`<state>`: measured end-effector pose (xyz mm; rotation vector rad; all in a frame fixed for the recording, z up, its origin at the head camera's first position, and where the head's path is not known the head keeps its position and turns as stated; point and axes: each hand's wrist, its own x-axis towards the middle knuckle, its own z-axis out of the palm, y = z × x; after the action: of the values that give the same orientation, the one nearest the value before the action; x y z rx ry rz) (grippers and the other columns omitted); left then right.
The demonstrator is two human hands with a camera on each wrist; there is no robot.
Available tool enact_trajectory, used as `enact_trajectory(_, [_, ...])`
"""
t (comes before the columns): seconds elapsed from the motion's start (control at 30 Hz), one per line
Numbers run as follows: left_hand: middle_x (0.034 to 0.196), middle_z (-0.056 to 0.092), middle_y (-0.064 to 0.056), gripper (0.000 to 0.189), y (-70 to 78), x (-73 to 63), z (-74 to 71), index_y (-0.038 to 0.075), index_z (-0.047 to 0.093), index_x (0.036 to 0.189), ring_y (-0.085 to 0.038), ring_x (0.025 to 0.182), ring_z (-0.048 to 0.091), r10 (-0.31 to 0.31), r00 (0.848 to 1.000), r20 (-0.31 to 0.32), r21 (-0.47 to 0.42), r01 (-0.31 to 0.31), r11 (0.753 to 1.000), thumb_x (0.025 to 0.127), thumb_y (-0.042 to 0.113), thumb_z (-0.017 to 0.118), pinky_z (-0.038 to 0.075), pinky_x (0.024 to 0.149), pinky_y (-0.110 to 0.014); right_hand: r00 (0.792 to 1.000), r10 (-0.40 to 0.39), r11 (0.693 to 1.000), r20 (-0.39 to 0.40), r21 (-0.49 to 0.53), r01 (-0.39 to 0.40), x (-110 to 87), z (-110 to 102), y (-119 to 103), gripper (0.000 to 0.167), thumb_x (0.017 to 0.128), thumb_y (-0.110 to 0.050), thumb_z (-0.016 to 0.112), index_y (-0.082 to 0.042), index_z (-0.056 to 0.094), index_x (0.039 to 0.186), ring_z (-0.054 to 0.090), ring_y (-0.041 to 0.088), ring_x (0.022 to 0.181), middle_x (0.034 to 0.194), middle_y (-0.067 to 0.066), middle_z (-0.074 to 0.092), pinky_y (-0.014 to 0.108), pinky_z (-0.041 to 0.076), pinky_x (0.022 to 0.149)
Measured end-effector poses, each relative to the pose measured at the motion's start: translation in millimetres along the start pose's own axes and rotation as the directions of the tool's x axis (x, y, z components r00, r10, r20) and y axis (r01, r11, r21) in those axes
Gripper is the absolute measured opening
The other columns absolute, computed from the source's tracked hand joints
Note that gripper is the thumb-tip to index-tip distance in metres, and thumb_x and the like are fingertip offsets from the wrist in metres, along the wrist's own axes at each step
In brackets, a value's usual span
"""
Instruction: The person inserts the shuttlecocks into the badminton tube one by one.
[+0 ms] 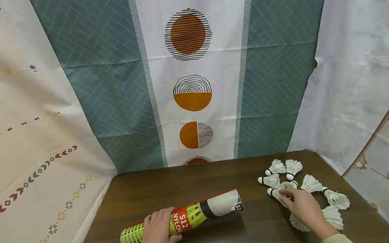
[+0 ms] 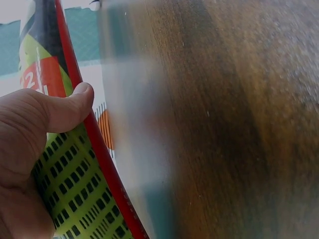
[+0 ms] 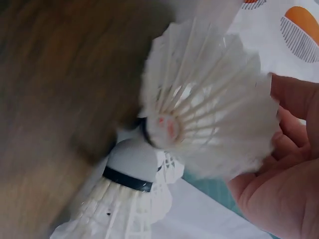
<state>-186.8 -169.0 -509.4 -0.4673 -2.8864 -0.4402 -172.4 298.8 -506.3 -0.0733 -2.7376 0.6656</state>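
Note:
My left hand [image 1: 157, 234] grips a printed shuttlecock tube [image 1: 189, 218], green and red with "S12 NYLON" on it, around its left half. The tube lies tilted, its white right end higher. In the left wrist view my thumb [image 2: 75, 107] presses along the red stripe of the tube. On the right, my right hand [image 1: 302, 206] pinches the feather skirt of a white shuttlecock [image 1: 273, 193], whose cork points left. In the right wrist view that shuttlecock [image 3: 209, 109] shows its skirt opening, with the fingers at the feather rim. Another shuttlecock [image 3: 132, 169] lies right beside it.
Several more white feather shuttlecocks lie loosely around the right hand, among them one shuttlecock [image 1: 293, 168] at the back and one [image 1: 336, 198] at the right. The brown wooden table [image 1: 253, 236] ends at a patterned cloth backdrop [image 1: 200, 144].

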Motion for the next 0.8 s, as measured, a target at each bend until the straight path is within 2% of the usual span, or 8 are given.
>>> enact_trajectory(0.1, [0.127, 0.071, -0.007, 0.087, -0.6, -0.3, 0.2, 0.014, 0.062, 0.139, -0.031, 0.114, 0.063, -0.002, 1.000, 0.001, -0.001, 0.002, 1.000, 0.067, 0.043, 0.102, 0.045, 0.096, -0.059, 0.996, -0.039, 0.998, -0.075, 0.055, 0.043, -0.7, 1, -5, 0.013, 0.093, -0.016, 0.083, -0.015, 0.083, 0.106, 0.076, 0.017, 0.081, 0.099, 0.004, 0.084, 0.038, 0.058, 0.068])
enact_trajectory(0.2, [0.127, 0.071, -0.007, 0.087, -1.0, -0.5, 0.5, 0.014, 0.062, 0.138, -0.030, 0.114, 0.063, -0.002, 1.000, 0.002, -0.006, 0.002, 1.000, 0.067, 0.042, 0.102, 0.045, 0.096, -0.058, 0.995, -0.044, 0.985, -0.090, 0.162, 0.058, -1.3, -2, -15, 0.012, 0.092, -0.016, 0.084, -0.016, 0.081, 0.104, 0.068, 0.001, 0.077, 0.095, -0.001, 0.083, 0.027, 0.055, 0.066])
enact_trajectory(0.27, [0.126, 0.071, -0.007, 0.087, -1.0, -0.8, 0.6, 0.014, 0.062, 0.138, -0.030, 0.113, 0.063, -0.001, 1.000, 0.001, -0.006, 0.001, 1.000, 0.067, 0.042, 0.102, 0.045, 0.095, -0.058, 0.995, -0.033, 0.969, -0.089, 0.242, 0.054, -1.8, -5, -25, 0.014, 0.093, -0.016, 0.084, -0.016, 0.080, 0.106, 0.064, -0.005, 0.078, 0.095, -0.002, 0.082, 0.023, 0.054, 0.066])
enact_trajectory(0.4, [0.126, 0.071, -0.007, 0.087, -0.4, -1.0, 0.6, 0.014, 0.062, 0.138, -0.030, 0.113, 0.063, 0.000, 1.000, 0.006, -0.010, 0.000, 1.000, 0.066, 0.042, 0.102, 0.045, 0.095, -0.058, 0.998, -0.002, 0.916, -0.061, 0.400, 0.027, -3.3, -13, -47, 0.019, 0.095, -0.020, 0.083, -0.015, 0.078, 0.112, 0.064, -0.005, 0.078, 0.095, -0.001, 0.082, 0.022, 0.052, 0.065])
enact_trajectory(0.53, [0.127, 0.071, -0.007, 0.087, 0.0, -1.1, 1.2, 0.014, 0.062, 0.138, -0.030, 0.113, 0.063, -0.003, 1.000, 0.014, -0.010, 0.003, 1.000, 0.067, 0.043, 0.102, 0.045, 0.096, -0.059, 0.999, -0.017, 0.859, -0.051, 0.510, 0.041, -6.0, -18, -65, 0.023, 0.094, -0.017, 0.083, -0.013, 0.076, 0.116, 0.062, -0.002, 0.076, 0.092, 0.000, 0.083, 0.023, 0.050, 0.064])
enact_trajectory(0.67, [0.127, 0.070, -0.007, 0.087, -0.4, -1.0, 1.9, 0.014, 0.061, 0.138, -0.030, 0.114, 0.063, -0.007, 1.000, 0.019, -0.011, 0.007, 1.000, 0.067, 0.043, 0.102, 0.045, 0.096, -0.059, 0.996, -0.053, 0.838, -0.073, 0.539, 0.084, -9.5, -19, -76, 0.025, 0.093, -0.013, 0.084, -0.012, 0.075, 0.116, 0.062, -0.002, 0.074, 0.090, 0.000, 0.083, 0.022, 0.050, 0.064])
enact_trajectory(0.8, [0.126, 0.070, -0.007, 0.087, -1.2, -1.3, 1.8, 0.015, 0.061, 0.138, -0.030, 0.113, 0.063, -0.006, 1.000, 0.010, -0.011, 0.006, 1.000, 0.067, 0.043, 0.102, 0.045, 0.095, -0.058, 0.992, -0.071, 0.833, -0.102, 0.541, 0.116, -12.4, -19, -80, 0.025, 0.092, -0.011, 0.084, -0.012, 0.074, 0.115, 0.062, -0.002, 0.073, 0.089, -0.001, 0.083, 0.022, 0.050, 0.063])
